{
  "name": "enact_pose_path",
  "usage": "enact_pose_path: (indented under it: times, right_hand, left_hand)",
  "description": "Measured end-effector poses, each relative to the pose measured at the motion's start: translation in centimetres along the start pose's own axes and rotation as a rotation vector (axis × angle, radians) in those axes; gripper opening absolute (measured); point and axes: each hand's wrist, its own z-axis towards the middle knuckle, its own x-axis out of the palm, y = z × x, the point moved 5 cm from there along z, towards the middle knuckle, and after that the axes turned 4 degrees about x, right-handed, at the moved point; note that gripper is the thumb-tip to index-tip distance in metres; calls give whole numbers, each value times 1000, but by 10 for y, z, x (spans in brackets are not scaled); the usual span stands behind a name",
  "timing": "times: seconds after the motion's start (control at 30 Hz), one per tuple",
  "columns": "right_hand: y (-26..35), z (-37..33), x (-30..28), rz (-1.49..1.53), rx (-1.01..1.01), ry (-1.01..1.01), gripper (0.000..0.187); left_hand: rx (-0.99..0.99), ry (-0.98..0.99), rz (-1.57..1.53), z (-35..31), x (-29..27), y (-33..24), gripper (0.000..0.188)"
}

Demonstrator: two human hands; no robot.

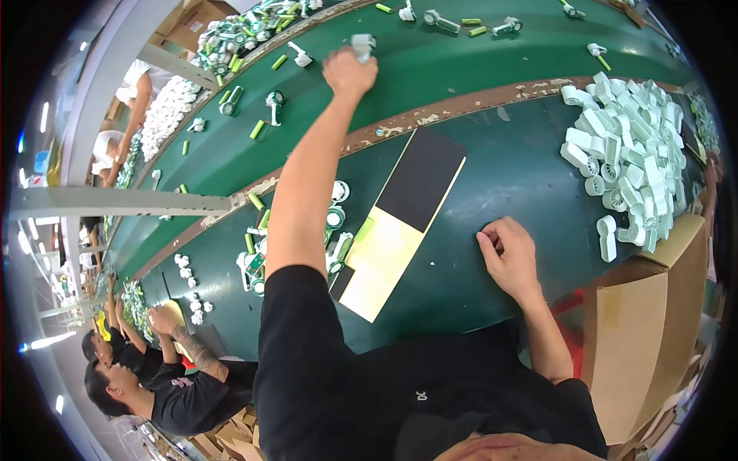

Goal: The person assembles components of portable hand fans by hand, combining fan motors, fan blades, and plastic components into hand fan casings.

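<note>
My left arm stretches across to the far green conveyor belt [415, 65]. There my left hand [350, 74] is closed on a whitish plastic part [364, 44], blurred by motion. My right hand [507, 257] rests on the dark green worktable [469, 207], fingers curled loosely and nothing visible in them. Between the hands lies a flat board [396, 257], part black and part pale yellow. Beside my left forearm sit small white-and-green fan assemblies [336, 217] with green cylindrical cells, partly hidden by the arm.
Pale mint fan housings [626, 157] are heaped at the right of the table, above an open cardboard box [630, 338]. Fan assemblies and green cells [257, 129] lie scattered along the belt. A metal post [123, 201] juts in at left, where co-workers [173, 396] sit.
</note>
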Motion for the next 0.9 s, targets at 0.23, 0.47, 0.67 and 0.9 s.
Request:
enact_pose_path:
  times: [0.23,0.47,0.67,0.9]
  right_hand:
    - [3,4,19,-88,-55,-28,13]
    - [7,10,21,-74,89,37,13]
    - [79,35,55,109,-230,247,10]
    - [168,4,140,-127,-1104,275,16]
  left_hand:
    - [36,-10,149,32,30,56,70]
    - [322,204,-327,-98,-138,12,47]
    - [157,-44,-300,-271,-258,47,17]
    - [-275,-176,-485,-414,-253,54,9]
